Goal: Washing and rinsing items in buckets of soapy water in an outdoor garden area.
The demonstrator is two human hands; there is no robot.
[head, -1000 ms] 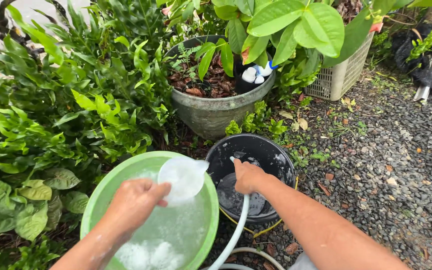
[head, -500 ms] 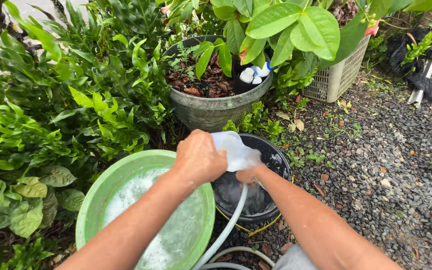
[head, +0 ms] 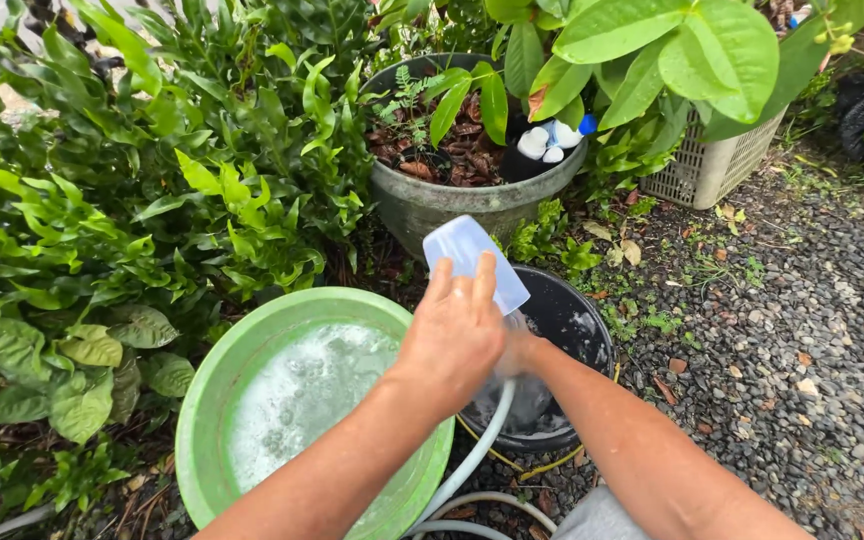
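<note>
At the left, among leafy shrubs, a green basin (head: 214,400) is seen on the ground, filled with foamy, soapy water. Over its right rim, a translucent white plastic container (head: 472,257) is clasped by the left hand (head: 455,335), fingers wrapped along its side, above a black bucket (head: 582,310) with a little water at its bottom. The right hand (head: 520,352) is largely hidden behind the left; a white hose (head: 472,455) is gripped there, though its fingers cannot be made out. Behind, a grey planter (head: 432,205) is filled with dry leaves and small white bottles; a pale basket (head: 712,165) stands at the right.
</note>
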